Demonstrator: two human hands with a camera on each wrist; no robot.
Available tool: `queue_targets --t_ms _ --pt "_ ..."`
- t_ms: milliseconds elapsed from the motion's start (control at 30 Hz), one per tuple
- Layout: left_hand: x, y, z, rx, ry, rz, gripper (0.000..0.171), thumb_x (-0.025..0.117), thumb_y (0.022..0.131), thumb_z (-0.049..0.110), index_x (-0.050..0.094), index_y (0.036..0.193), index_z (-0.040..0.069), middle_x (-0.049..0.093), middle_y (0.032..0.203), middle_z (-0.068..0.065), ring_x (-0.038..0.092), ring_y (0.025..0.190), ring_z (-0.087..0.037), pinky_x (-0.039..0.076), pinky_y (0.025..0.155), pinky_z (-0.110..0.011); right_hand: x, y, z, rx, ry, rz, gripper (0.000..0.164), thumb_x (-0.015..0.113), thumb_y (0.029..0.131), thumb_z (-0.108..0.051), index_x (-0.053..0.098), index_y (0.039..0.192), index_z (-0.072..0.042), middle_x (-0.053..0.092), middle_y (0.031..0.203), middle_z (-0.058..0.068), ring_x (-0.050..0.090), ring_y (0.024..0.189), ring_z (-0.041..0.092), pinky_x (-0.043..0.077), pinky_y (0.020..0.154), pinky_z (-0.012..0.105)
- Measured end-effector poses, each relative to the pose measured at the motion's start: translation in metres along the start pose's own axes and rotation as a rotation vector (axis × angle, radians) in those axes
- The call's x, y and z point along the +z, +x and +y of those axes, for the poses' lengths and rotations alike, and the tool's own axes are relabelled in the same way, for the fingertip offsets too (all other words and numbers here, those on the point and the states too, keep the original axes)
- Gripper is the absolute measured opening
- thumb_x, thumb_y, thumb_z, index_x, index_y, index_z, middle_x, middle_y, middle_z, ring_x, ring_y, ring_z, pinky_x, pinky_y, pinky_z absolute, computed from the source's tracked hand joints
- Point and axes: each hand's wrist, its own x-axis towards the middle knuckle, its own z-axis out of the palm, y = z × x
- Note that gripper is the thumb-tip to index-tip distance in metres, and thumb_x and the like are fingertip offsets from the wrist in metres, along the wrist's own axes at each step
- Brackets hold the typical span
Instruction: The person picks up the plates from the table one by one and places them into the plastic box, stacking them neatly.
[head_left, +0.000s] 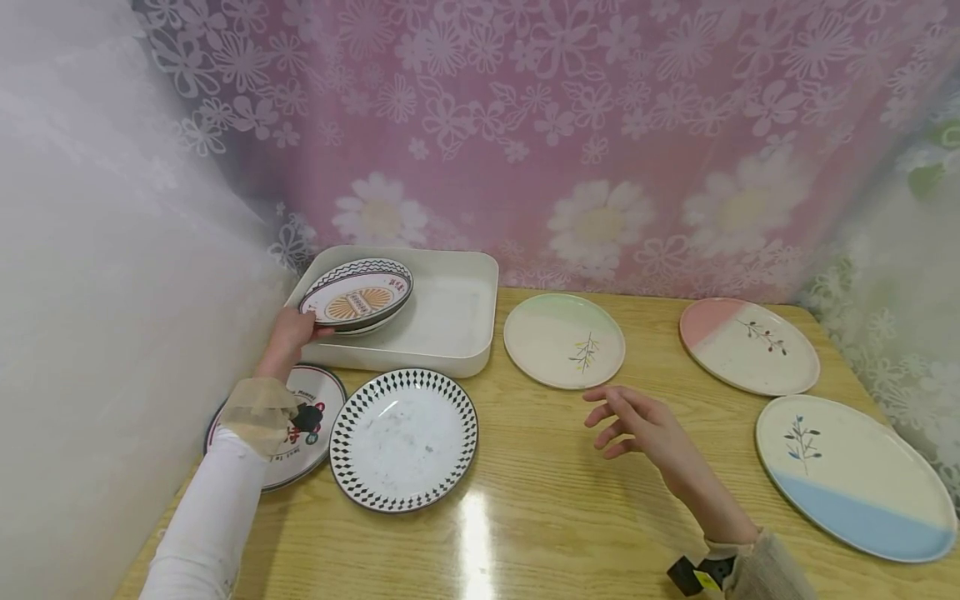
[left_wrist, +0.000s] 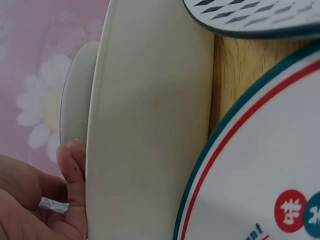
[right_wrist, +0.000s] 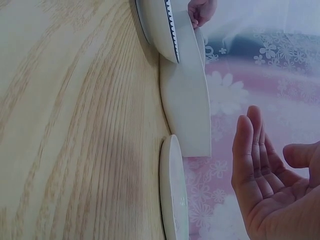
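Note:
At the left end of the white plastic tray (head_left: 450, 362), my left hand (head_left: 288, 333) pinches the near left rim of a plate (head_left: 358, 302) with an orange sunburst and a dark zigzag border. That plate is tilted, and the edge of another dish shows beneath it. In the left wrist view the fingers (left_wrist: 75, 185) are at the tray's outer wall, with a pale dish edge (left_wrist: 77, 95) above them. My right hand (head_left: 637, 425) hovers above the table with loosely bent fingers, holding nothing. Nearest to it lies a green-and-cream plate (head_left: 558, 342) with a twig design.
A plate with a black diamond rim (head_left: 403, 442) lies in front of the tray. Beside it, a red-and-teal-rimmed plate (head_left: 288, 467) is partly under my left forearm. At the right lie a pink-and-cream plate (head_left: 750, 346) and a blue-and-cream oval plate (head_left: 855, 479). A floral curtain (head_left: 525, 150) hangs behind.

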Motion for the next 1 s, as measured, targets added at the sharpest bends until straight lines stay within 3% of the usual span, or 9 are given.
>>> queue_targets --t_ms 67,167,300,433,533,700,833,1000 --pt "0.0 0.0 0.001 0.011 0.05 0.024 0.045 0.029 0.104 0.007 0.037 0.137 -0.024 0.068 0.084 -0.009 0.059 0.051 0.008 0.044 0.062 -0.008 0.0 0.0 0.0 -0.002 -0.002 0.0 0.051 0.038 0.111 -0.036 0.053 0.137 0.004 0.067 0.105 0.011 0.071 0.081 0.025 0.062 0.071 0.041" --pt "-0.002 0.002 0.001 0.035 0.169 0.055 0.035 0.034 0.104 0.008 0.055 0.115 -0.017 0.054 0.057 0.013 0.055 0.05 0.004 0.042 0.059 -0.013 0.0 -0.001 0.0 -0.006 -0.006 -0.002 0.051 0.037 0.111 -0.036 0.053 0.137 0.005 0.066 0.105 0.013 0.071 0.081 0.025 0.062 0.071 0.041" --pt "-0.008 0.005 0.001 0.072 0.376 0.069 0.033 0.039 0.104 0.013 0.057 0.078 0.003 0.049 0.047 0.014 0.051 0.054 -0.004 0.038 0.064 -0.022 0.0 -0.002 -0.001 -0.003 -0.008 -0.002 0.052 0.037 0.111 -0.036 0.053 0.137 0.006 0.065 0.106 0.014 0.071 0.081 0.024 0.062 0.071 0.041" --pt "-0.012 0.01 0.0 0.103 0.529 0.055 0.043 0.043 0.104 0.017 0.057 0.063 0.011 0.047 0.044 0.017 0.049 0.055 -0.007 0.038 0.066 -0.026 -0.001 -0.003 -0.001 0.008 -0.003 -0.002 0.053 0.037 0.111 -0.036 0.051 0.138 0.007 0.065 0.105 0.014 0.071 0.08 0.024 0.062 0.071 0.041" --pt "-0.013 0.011 0.002 0.094 0.54 0.039 0.043 0.047 0.104 0.018 0.059 0.063 0.011 0.049 0.043 0.017 0.05 0.052 -0.005 0.039 0.066 -0.026 -0.001 -0.003 -0.001 0.012 -0.001 -0.004 0.054 0.037 0.111 -0.036 0.051 0.138 0.008 0.065 0.105 0.014 0.071 0.08 0.024 0.062 0.07 0.042" --pt "-0.012 0.009 0.005 0.048 0.486 0.029 0.033 0.052 0.105 0.017 0.062 0.076 0.004 0.052 0.043 0.016 0.053 0.047 0.0 0.039 0.065 -0.025 0.0 -0.004 -0.001 0.017 -0.006 -0.006 0.052 0.037 0.111 -0.036 0.053 0.137 0.006 0.065 0.106 0.016 0.071 0.08 0.024 0.062 0.07 0.042" --pt "-0.012 0.007 0.007 0.048 0.516 0.007 0.031 0.045 0.104 0.013 0.063 0.081 0.001 0.054 0.045 0.014 0.053 0.049 -0.001 0.039 0.063 -0.024 0.001 -0.004 -0.001 0.025 -0.007 -0.009 0.053 0.037 0.111 -0.037 0.052 0.138 0.006 0.065 0.107 0.018 0.071 0.08 0.025 0.062 0.071 0.042" --pt "-0.013 0.01 0.009 0.072 0.495 -0.09 0.029 0.035 0.095 0.0 0.062 0.087 -0.006 0.058 0.053 0.011 0.056 0.052 -0.001 0.042 0.067 -0.02 0.002 -0.005 0.0 0.028 -0.003 -0.007 0.054 0.037 0.111 -0.037 0.051 0.139 0.007 0.065 0.107 0.018 0.071 0.081 0.025 0.062 0.071 0.042"
